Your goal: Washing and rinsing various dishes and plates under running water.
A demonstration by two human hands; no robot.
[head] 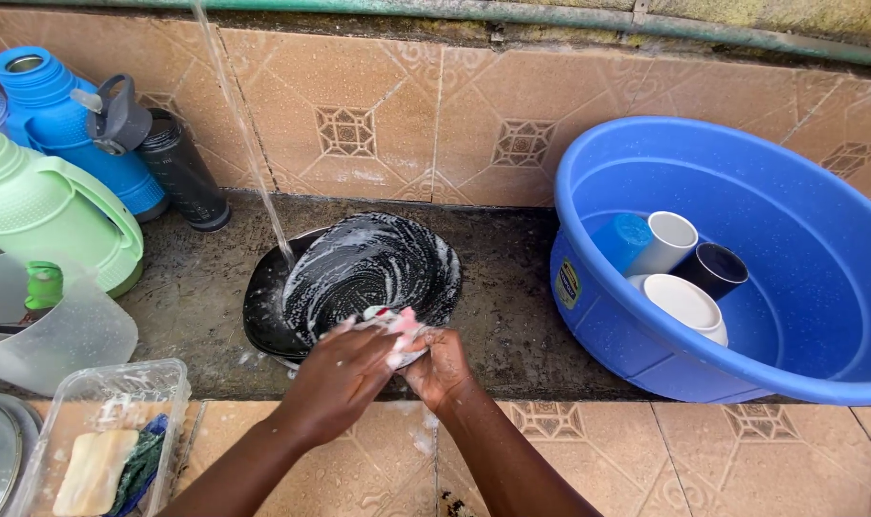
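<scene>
A black plate [368, 263], streaked with white suds, is tilted up in the dark sink trough [512, 316]. It rests on a second black plate [261, 311]. A thin stream of water [239, 115] falls from above onto its left rim. My left hand [340, 378] is closed on a soapy white and pink cloth [399, 327] at the plate's near edge. My right hand [442, 369] touches the cloth from the right and grips the plate's near rim; the fingers are partly hidden by foam.
To the right, a big blue basin [589, 172] holds white, blue and black cups. At the left stand a green jug [43, 206], a blue flask [48, 110], a dark bottle [182, 172] and a clear jug [62, 335]. A clear tub [163, 383] holds a soap bar.
</scene>
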